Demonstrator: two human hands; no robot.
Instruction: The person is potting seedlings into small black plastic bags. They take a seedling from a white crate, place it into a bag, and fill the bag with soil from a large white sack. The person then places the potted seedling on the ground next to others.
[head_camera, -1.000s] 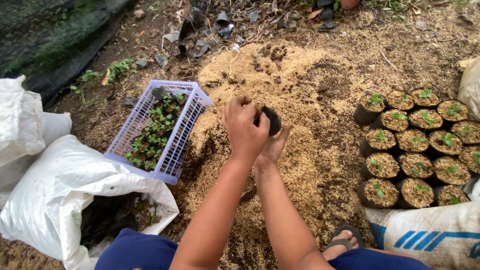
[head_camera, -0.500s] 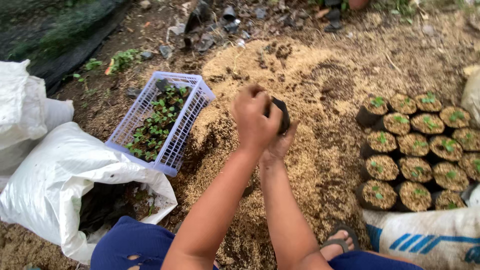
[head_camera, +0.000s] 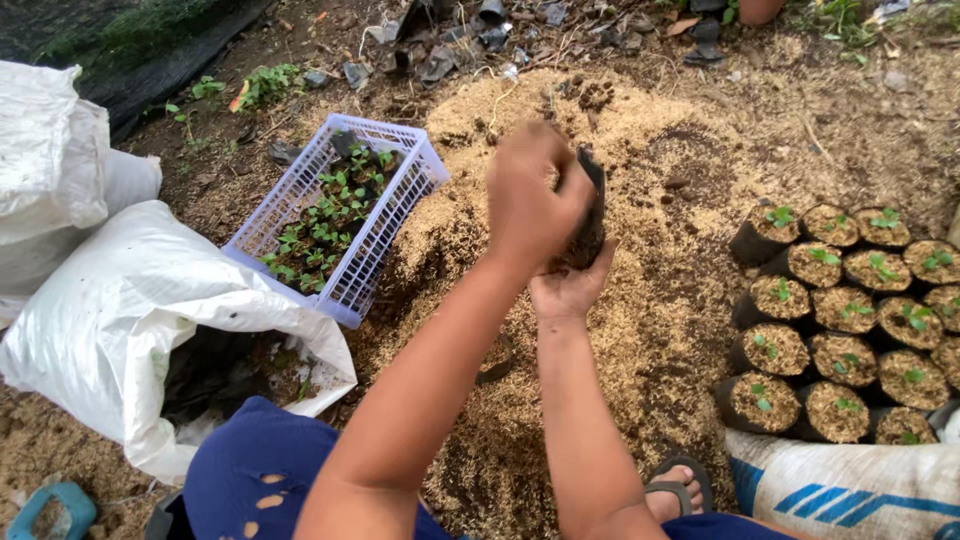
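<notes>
Gripped between both hands, a small black bag (head_camera: 592, 205) is held above a mound of husk mix (head_camera: 600, 330): the left hand (head_camera: 530, 205) is closed over its top, while the right hand (head_camera: 572, 285) cups it from below, fingers curled on its base. Filling of the bag appears to be in hand; a firm press of the mix and an upright hold would likely be called for before it is set down. Filled bags with seedlings (head_camera: 850, 320) are ranked to the right. A lilac crate (head_camera: 395, 225) of seedlings lies left, beside an open white sack (head_camera: 140, 310). Bare earth, litter and dark netting (head_camera: 150, 50) are seen beyond.
</notes>
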